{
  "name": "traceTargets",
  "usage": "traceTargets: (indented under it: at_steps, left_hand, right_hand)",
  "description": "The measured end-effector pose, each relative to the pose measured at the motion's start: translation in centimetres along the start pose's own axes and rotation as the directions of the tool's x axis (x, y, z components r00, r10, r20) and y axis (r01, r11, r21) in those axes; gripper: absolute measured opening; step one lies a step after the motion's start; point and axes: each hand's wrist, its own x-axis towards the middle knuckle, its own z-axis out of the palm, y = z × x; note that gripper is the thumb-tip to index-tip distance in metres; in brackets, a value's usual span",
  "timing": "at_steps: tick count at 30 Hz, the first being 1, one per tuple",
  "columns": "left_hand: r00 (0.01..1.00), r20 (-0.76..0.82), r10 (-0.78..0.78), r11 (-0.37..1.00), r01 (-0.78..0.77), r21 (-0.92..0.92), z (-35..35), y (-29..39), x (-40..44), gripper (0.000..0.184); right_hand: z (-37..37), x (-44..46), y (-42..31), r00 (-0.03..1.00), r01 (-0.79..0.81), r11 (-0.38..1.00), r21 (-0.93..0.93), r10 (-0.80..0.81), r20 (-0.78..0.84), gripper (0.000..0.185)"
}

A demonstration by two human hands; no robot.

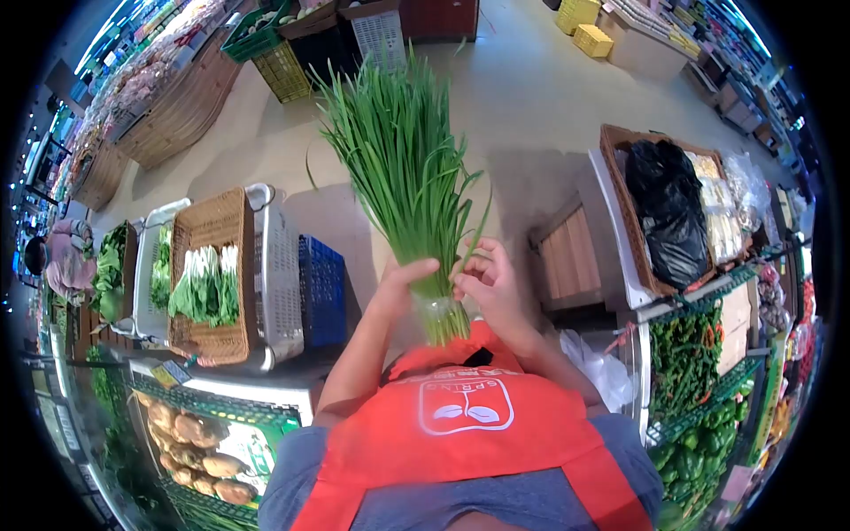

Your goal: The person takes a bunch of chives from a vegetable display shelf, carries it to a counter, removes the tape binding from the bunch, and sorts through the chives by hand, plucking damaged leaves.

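A thick bunch of garlic chives (pixel 398 159) stands upright in front of my chest, leaves fanning upward. My left hand (pixel 400 285) is wrapped round its lower part, with the thumb across the front. Just beneath that grip, a clear band or wrap (pixel 434 310) seems to circle the pale stalks. At the bunch's right side my right hand (pixel 489 276) is closed in a pinch on a loose chive blade (pixel 481 221), which bends away from the others. The stalk ends hang over my red apron (pixel 465 407).
To the left, a wicker basket (pixel 212 332) holds leafy greens (pixel 208 288) beside a blue crate (pixel 321 288). Potato-like roots (pixel 199 434) lie below. On the right are a basket with a black bag (pixel 664 208), chili peppers (pixel 682 354) and green bell peppers (pixel 695 460).
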Motion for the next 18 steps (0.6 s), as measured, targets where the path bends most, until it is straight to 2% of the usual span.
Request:
traceTargets:
  at_steps: [2,5,7,9,10,13,14,16,17,18]
  left_hand:
    - [1.000,-0.010,-0.022,1.000,0.022,-0.011,-0.8,0.8,3.0,0.046]
    - [1.000,-0.023,0.019,1.000,-0.020,-0.009,-2.1,1.2,8.0,0.050]
    - [0.999,-0.013,0.045,0.999,-0.045,0.013,-1.9,2.1,11.4,0.050]
    - [1.000,-0.027,0.002,1.000,-0.002,-0.019,-1.7,2.9,14.9,0.049]
    - [0.999,-0.033,-0.020,0.999,0.019,-0.033,-1.5,3.5,16.7,0.049]
    - [0.994,-0.089,-0.057,0.993,0.047,-0.113,-1.0,4.3,22.6,0.048]
    - [0.998,-0.041,-0.055,0.988,0.049,-0.144,-1.0,4.4,24.8,0.049]
    - [0.997,0.039,-0.063,0.975,0.070,-0.212,-1.1,4.5,28.4,0.050]
    - [0.997,0.013,-0.074,0.981,0.075,-0.178,-1.0,4.3,29.7,0.050]
    - [0.996,-0.015,-0.083,0.986,0.080,-0.146,-0.5,4.4,31.1,0.049]
  right_hand:
    - [-0.8,2.9,-0.5,0.996,-0.059,0.997,0.039,0.057,0.071,0.018]
    - [-2.7,7.3,-0.3,0.972,-0.090,0.984,-0.153,0.120,0.202,0.018]
    - [-3.8,10.5,-0.3,0.953,0.182,0.954,-0.237,-0.111,0.283,0.019]
    - [-5.1,14.1,-1.6,0.855,0.466,0.817,-0.341,-0.316,0.411,0.020]
    - [-5.7,15.7,-2.7,0.849,0.457,0.827,-0.327,-0.295,0.439,0.020]
    - [-7.9,21.0,-5.5,0.783,0.572,0.722,-0.389,-0.339,0.522,0.019]
    - [-9.0,23.1,-5.8,0.737,0.617,0.701,-0.358,-0.355,0.575,0.020]
    - [-10.1,26.4,-7.3,0.741,0.604,0.716,-0.351,-0.343,0.577,0.015]
    - [-10.4,27.5,-7.5,0.750,0.585,0.734,-0.345,-0.327,0.575,0.013]
    - [-10.7,28.8,-6.7,0.903,0.239,0.951,-0.198,-0.143,0.405,0.012]
